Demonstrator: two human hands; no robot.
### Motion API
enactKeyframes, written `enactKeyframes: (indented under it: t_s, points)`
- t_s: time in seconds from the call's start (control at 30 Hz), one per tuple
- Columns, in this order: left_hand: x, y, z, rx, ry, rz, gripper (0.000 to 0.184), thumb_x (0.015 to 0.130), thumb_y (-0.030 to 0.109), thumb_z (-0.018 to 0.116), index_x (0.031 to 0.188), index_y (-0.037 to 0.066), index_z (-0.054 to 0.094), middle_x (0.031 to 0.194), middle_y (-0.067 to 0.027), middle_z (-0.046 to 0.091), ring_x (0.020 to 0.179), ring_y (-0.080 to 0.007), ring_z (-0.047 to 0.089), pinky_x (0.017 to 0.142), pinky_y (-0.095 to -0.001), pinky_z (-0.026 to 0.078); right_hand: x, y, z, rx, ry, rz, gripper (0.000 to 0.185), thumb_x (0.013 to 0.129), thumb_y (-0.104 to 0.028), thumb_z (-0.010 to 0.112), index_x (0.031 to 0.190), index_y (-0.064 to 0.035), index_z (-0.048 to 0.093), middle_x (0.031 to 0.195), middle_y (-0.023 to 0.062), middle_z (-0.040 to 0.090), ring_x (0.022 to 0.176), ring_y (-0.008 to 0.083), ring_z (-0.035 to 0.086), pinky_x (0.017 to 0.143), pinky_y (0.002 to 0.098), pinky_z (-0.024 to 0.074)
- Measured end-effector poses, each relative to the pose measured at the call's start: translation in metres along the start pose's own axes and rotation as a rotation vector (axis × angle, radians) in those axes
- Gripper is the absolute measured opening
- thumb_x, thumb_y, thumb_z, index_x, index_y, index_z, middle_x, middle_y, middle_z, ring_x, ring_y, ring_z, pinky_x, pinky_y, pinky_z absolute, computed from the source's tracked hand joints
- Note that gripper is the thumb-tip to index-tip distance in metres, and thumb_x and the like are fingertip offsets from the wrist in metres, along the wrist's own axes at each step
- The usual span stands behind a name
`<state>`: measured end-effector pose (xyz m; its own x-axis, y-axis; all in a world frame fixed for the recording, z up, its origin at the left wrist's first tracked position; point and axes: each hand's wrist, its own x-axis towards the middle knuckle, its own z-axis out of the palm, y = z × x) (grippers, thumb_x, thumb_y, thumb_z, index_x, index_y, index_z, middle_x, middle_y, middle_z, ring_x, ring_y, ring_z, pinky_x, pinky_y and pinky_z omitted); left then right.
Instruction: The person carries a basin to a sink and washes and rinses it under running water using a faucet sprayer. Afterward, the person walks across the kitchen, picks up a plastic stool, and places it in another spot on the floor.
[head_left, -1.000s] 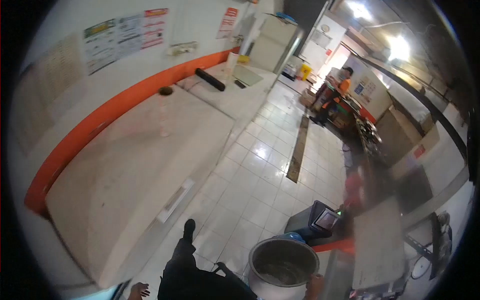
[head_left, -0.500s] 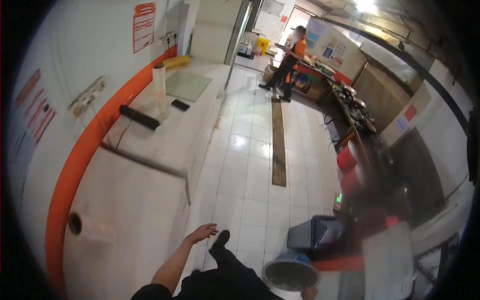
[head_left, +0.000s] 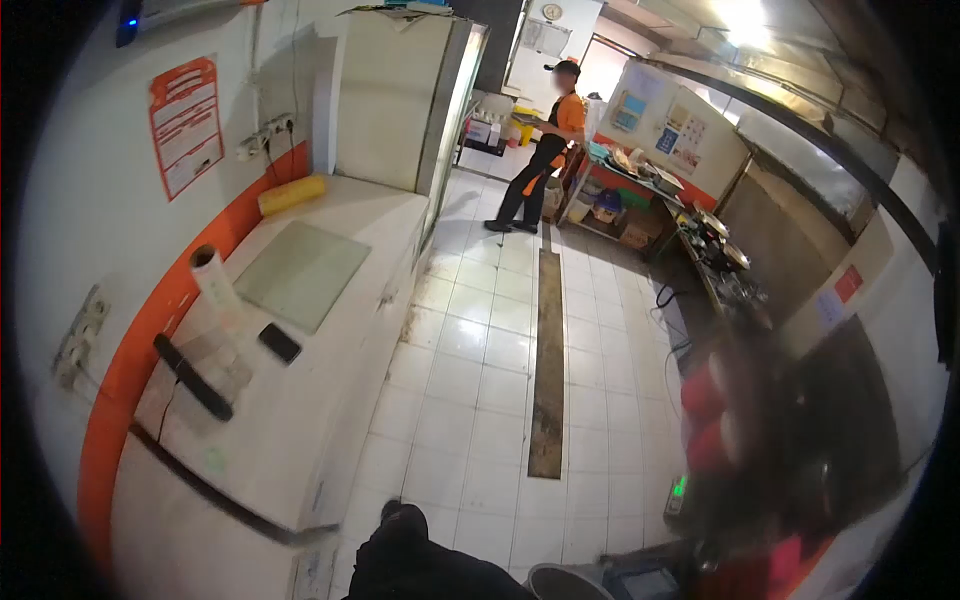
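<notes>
Neither of my hands shows in the head view now. The rim of a grey basin point(head_left: 572, 582) is cut off by the bottom edge; whether my right hand still touches it is hidden. My dark-clad leg point(head_left: 430, 565) is at the bottom centre. To the left, a white worktop point(head_left: 330, 370) bears a phone point(head_left: 279, 343), a standing roll of clear film point(head_left: 215, 280), a long black object point(head_left: 193, 378), a pale green board point(head_left: 305, 272) and a yellow roll point(head_left: 292, 195).
A tiled floor with a brown strip point(head_left: 546, 370) runs ahead. A co-worker point(head_left: 545, 140) in orange and black stands at the far end near a shelf table. Along the right, a dark counter holds pans point(head_left: 735, 255), blurred red containers point(head_left: 705, 400) and a green-lit display point(head_left: 679, 488).
The view has moved forward and tilted up. My left hand and the right hand's fingers at the basin have left the frame. The basin has slid down to the bottom edge.
</notes>
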<state>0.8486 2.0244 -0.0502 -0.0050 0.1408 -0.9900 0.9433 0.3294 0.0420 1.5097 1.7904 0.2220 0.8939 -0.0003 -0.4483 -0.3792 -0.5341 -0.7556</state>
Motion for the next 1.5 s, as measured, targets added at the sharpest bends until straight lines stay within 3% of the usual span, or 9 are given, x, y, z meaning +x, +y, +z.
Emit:
enactKeyframes:
  t_s: [0.3, 0.47, 0.7, 0.83, 0.93, 1.0, 1.1, 1.3, 1.5]
  points:
    - [0.063, 0.370, -0.178, 0.094, 0.006, 0.044, 0.047, 0.092, 0.041, 0.047, 0.113, 0.002, 0.063, 0.115, -0.0172, 0.064, 0.104, -0.0320, 0.060, 0.091, -0.0443, 0.045, 0.202, -0.226, 0.185, 0.070, 0.009, 0.007, 0.034, 0.076, -0.012, 0.069, 0.102, 0.0052, 0.058, 0.095, 0.0185, 0.061, 0.085, 0.0223, 0.062, 0.063, 0.0354, 0.0516]
    - [0.110, 0.762, -0.389, 0.414, 0.575, 0.718, 0.059, 0.088, 0.049, 0.054, 0.127, 0.005, 0.056, 0.133, -0.0207, 0.053, 0.125, -0.0366, 0.048, 0.104, -0.0422, 0.040, 0.290, -0.332, 0.251, 0.154, 0.067, 0.052, 0.034, 0.076, -0.012, 0.070, 0.103, 0.0054, 0.058, 0.096, 0.0186, 0.061, 0.085, 0.0226, 0.062, 0.064, 0.0358, 0.0518]
    - [-0.166, 1.150, -0.541, -0.337, 0.579, 1.292, 0.042, 0.089, 0.027, 0.059, 0.124, 0.004, 0.056, 0.107, -0.0170, 0.067, 0.099, -0.0286, 0.064, 0.085, -0.0363, 0.050, 0.469, -0.483, 0.369, 0.261, 0.104, 0.092, 0.035, 0.076, -0.012, 0.070, 0.103, 0.0056, 0.057, 0.097, 0.0187, 0.061, 0.085, 0.0231, 0.062, 0.064, 0.0362, 0.0522]
    - [-0.076, 1.223, -0.579, -0.423, 0.562, 1.170, 0.040, 0.088, 0.024, 0.059, 0.122, 0.002, 0.056, 0.102, -0.0153, 0.068, 0.094, -0.0257, 0.065, 0.079, -0.0370, 0.051, 0.581, -0.580, 0.420, 0.284, 0.104, 0.118, 0.035, 0.076, -0.012, 0.070, 0.104, 0.0057, 0.057, 0.097, 0.0188, 0.061, 0.086, 0.0234, 0.062, 0.064, 0.0364, 0.0524]
    - [0.047, 1.189, -0.566, 0.106, 0.687, 0.591, 0.034, 0.090, 0.032, 0.057, 0.091, 0.000, 0.067, 0.091, -0.0121, 0.068, 0.085, -0.0248, 0.063, 0.078, -0.0351, 0.051, 0.657, -0.656, 0.459, 0.306, 0.088, 0.138, 0.036, 0.076, -0.012, 0.070, 0.104, 0.0058, 0.057, 0.098, 0.0189, 0.061, 0.086, 0.0236, 0.062, 0.064, 0.0366, 0.0526]
    - [0.091, 1.121, -0.526, -0.354, 0.206, 0.349, 0.033, 0.081, 0.035, 0.066, 0.094, 0.005, 0.063, 0.078, -0.0089, 0.065, 0.069, -0.0249, 0.059, 0.062, -0.0415, 0.047, 0.699, -0.700, 0.480, 0.314, 0.090, 0.139, 0.036, 0.076, -0.012, 0.070, 0.104, 0.0059, 0.057, 0.098, 0.0189, 0.061, 0.086, 0.0237, 0.062, 0.064, 0.0368, 0.0527]
    - [0.006, 1.123, -0.473, -0.305, 0.144, -0.026, 0.025, 0.091, 0.031, 0.063, 0.092, 0.006, 0.066, 0.080, -0.0098, 0.064, 0.063, -0.0213, 0.055, 0.055, -0.0400, 0.043, 0.770, -0.759, 0.508, 0.319, 0.111, 0.145, 0.036, 0.076, -0.012, 0.070, 0.104, 0.0059, 0.057, 0.098, 0.0190, 0.061, 0.086, 0.0239, 0.062, 0.064, 0.0369, 0.0528]
    - [0.018, 1.209, -0.489, -0.518, 0.055, -0.135, 0.021, 0.090, 0.027, 0.063, 0.096, 0.007, 0.064, 0.086, -0.0106, 0.065, 0.076, -0.0269, 0.060, 0.066, -0.0432, 0.048, 0.899, -0.861, 0.570, 0.407, 0.198, 0.178, 0.037, 0.076, -0.012, 0.070, 0.105, 0.0061, 0.057, 0.099, 0.0191, 0.061, 0.086, 0.0244, 0.062, 0.064, 0.0373, 0.0531]
    - [0.122, 1.441, -0.608, -0.798, 0.062, 0.086, 0.020, 0.090, 0.023, 0.063, 0.101, 0.007, 0.063, 0.092, -0.0114, 0.066, 0.089, -0.0325, 0.065, 0.077, -0.0464, 0.053, 1.041, -0.945, 0.587, 0.632, 0.393, 0.163, 0.037, 0.076, -0.012, 0.070, 0.105, 0.0063, 0.057, 0.100, 0.0192, 0.061, 0.086, 0.0248, 0.062, 0.065, 0.0377, 0.0534]
